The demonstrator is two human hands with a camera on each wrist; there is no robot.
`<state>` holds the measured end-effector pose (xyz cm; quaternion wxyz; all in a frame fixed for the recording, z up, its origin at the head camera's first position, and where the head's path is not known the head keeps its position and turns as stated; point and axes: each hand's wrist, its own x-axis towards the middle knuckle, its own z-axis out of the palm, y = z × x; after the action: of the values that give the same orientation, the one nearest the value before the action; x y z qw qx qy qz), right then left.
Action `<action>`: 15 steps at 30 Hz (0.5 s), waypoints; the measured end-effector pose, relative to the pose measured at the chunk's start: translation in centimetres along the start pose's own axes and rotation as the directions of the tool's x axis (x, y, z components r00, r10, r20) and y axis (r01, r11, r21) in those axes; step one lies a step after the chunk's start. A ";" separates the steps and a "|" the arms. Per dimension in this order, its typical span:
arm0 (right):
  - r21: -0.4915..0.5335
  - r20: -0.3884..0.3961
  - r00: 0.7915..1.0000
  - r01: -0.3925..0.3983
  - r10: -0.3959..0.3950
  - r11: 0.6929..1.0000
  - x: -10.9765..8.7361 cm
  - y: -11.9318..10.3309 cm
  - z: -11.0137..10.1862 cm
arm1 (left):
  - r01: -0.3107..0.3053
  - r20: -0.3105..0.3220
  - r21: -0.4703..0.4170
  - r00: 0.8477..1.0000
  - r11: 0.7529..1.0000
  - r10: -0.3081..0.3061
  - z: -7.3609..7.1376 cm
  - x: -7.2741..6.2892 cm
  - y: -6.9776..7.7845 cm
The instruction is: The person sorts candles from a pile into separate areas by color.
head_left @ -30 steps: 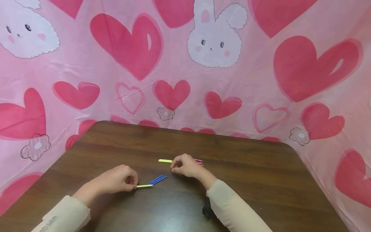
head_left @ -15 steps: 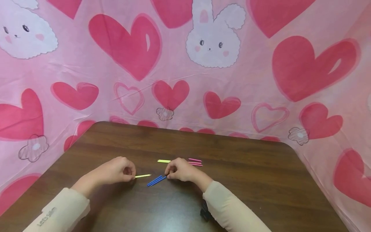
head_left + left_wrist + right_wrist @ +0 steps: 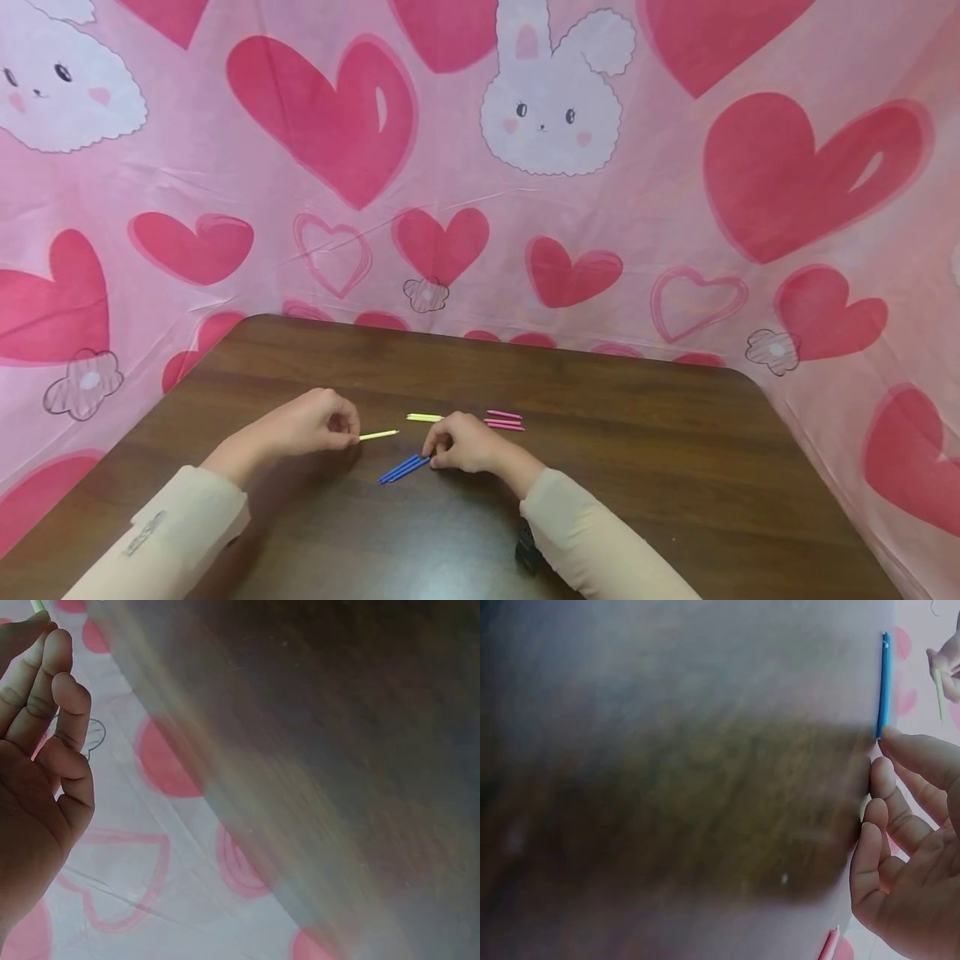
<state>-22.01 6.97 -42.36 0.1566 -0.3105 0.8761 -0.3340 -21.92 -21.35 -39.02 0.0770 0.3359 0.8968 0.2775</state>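
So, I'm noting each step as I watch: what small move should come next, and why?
Probably the left hand should lay its thin yellow stick beside the other thin yellow sticks: it pinches that one apart from them, while the thin blue sticks and thin pink sticks each lie grouped by colour.

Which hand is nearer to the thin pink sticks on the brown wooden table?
Right. The right hand is close in front of the thin pink sticks and touches a thin blue stick; the left hand is farther to the left, pinching a thin yellow stick.
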 end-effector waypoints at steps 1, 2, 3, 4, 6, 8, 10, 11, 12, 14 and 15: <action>0.004 -0.001 1.000 -0.003 0.003 1.000 0.0 0.0 0.0 | -0.001 -0.001 0.000 1.000 1.000 0.001 0.0 0.2 -0.1; 0.009 -0.001 1.000 -0.007 0.007 1.000 0.0 0.0 0.0 | 0.000 -0.001 -0.004 1.000 1.000 0.000 0.0 0.3 -0.1; 0.012 -0.002 1.000 -0.009 0.009 1.000 0.0 0.0 0.1 | -0.001 -0.003 -0.005 1.000 1.000 0.001 -0.1 0.5 -0.2; 0.015 -0.004 1.000 -0.013 0.013 1.000 0.0 0.0 0.1 | -0.005 -0.003 -0.007 1.000 1.000 0.005 -0.1 0.7 -0.3; 0.018 -0.006 1.000 -0.022 0.022 1.000 0.0 0.0 0.2 | -0.011 -0.005 -0.010 1.000 1.000 0.010 -0.1 1.1 -0.5; 0.018 -0.007 1.000 -0.026 0.026 0.999 0.1 0.0 0.3 | -0.019 -0.011 -0.010 1.000 1.000 0.019 0.0 1.5 -0.7; 0.020 -0.006 1.000 -0.024 0.025 1.000 0.1 0.1 0.3 | -0.023 -0.018 -0.008 1.000 1.000 0.023 0.1 2.0 -1.0; 0.019 -0.004 1.000 -0.022 0.022 1.000 0.1 0.1 0.3 | -0.020 -0.022 -0.007 1.000 1.000 0.020 0.1 2.2 -1.1; 0.016 -0.004 1.000 -0.019 0.019 1.000 0.1 0.1 0.3 | -0.018 -0.026 -0.007 1.000 1.000 0.018 0.2 2.4 -1.2; 0.013 0.000 1.000 -0.013 0.014 1.000 0.2 0.2 0.3 | -0.012 -0.031 -0.008 0.999 1.000 0.012 0.3 2.8 -1.4; 0.011 0.000 1.000 -0.010 0.010 1.000 0.2 0.3 0.3 | -0.009 -0.036 -0.005 0.999 1.000 0.009 0.3 3.0 -1.4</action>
<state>-22.14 6.87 -42.76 0.1599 -0.3053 0.8757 -0.3382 -24.89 -20.21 -39.92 0.0607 0.3348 0.8958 0.2861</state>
